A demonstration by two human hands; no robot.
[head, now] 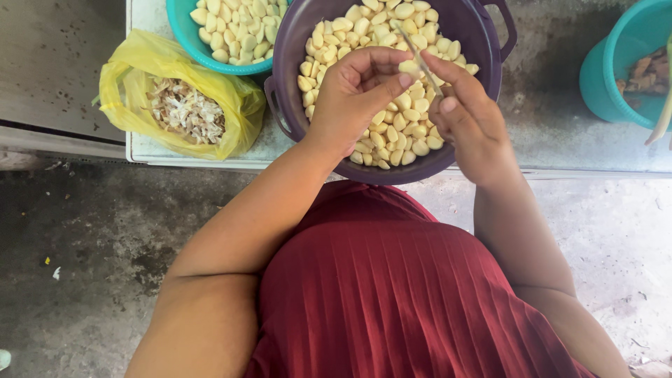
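Garlic clove (pixel 409 68) sits pinched between thumb and fingertips of my left hand (pixel 357 98), held just over the purple bowl (pixel 283 49). My right hand (pixel 472 119) is closed around a thin knife (pixel 420 52), whose blade runs up and to the left from that grip, its long axis slanting across the clove. I judge the work well along: the bowl is heaped with peeled cloves, the teal bowl (pixel 178 35) behind holds more, and the yellow bag (pixel 126 84) holds papery skins. How many unpeeled cloves remain, I cannot tell.
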